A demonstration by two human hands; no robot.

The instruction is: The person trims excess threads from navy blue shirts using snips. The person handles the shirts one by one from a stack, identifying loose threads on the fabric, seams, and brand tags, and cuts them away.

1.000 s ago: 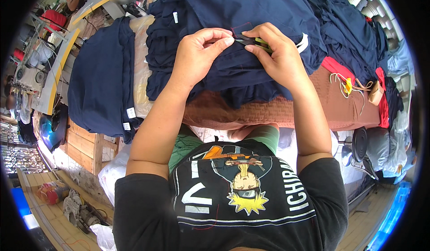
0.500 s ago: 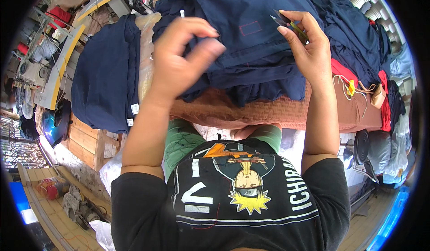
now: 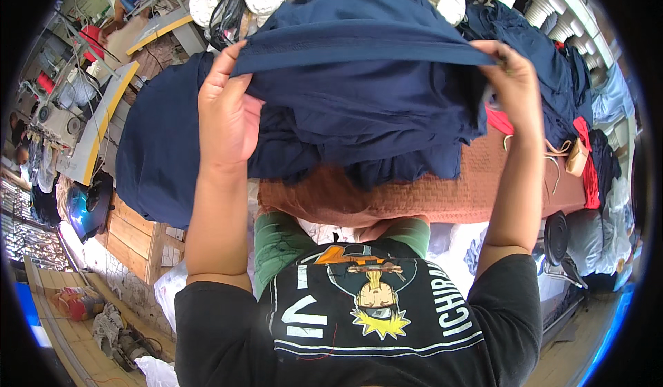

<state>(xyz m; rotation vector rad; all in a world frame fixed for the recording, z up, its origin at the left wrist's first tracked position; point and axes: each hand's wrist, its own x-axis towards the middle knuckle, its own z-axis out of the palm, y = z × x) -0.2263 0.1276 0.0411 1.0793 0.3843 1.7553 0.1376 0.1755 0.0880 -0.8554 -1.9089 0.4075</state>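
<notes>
Navy garment [image 3: 366, 5] is raised since the earlier frame, its folded edge [image 3: 359, 50] spanning upper centre. Left hand [image 3: 231, 110] pinches one end, right hand [image 3: 514, 86] the other; whether the right grips anything else cannot be told. Even tension should keep it flat. Brown textured cover [image 3: 442, 197] lies beneath, centre-right.

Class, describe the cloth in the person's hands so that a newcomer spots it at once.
Start at the wide brown cover across the picture's middle. Just above it, find the navy cloth whose long band spans from the left hand to the right hand. Unlike the left pile and right pile, also navy, it is held.
</notes>
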